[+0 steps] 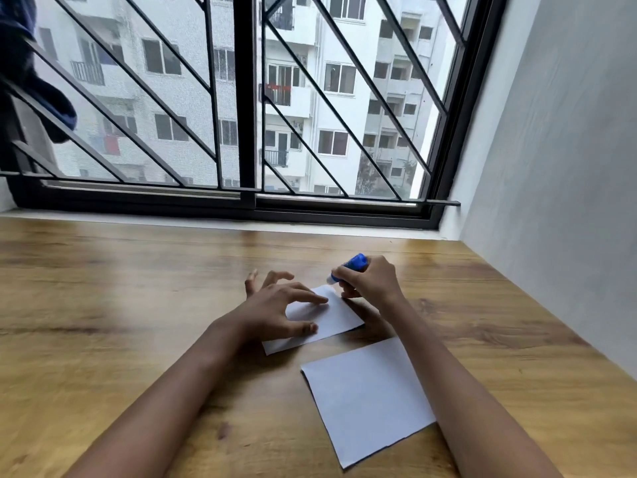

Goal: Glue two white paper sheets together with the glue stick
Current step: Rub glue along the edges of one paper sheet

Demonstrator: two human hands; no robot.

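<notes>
Two white paper sheets lie on the wooden table (120, 305). The far sheet (336, 317) is pinned by the spread fingertips of my left hand (275, 305), which covers its left part. My right hand (370, 279) grips a blue glue stick (356, 262), tilted with its tip down at the far corner of that sheet. The near sheet (368, 398) lies flat and untouched between my forearms, closer to me; my right forearm crosses its right edge.
A black-framed window with diagonal bars (248, 108) runs along the table's far edge. A grey wall (558, 167) bounds the table on the right. A dark blue cloth (31, 74) hangs at the upper left.
</notes>
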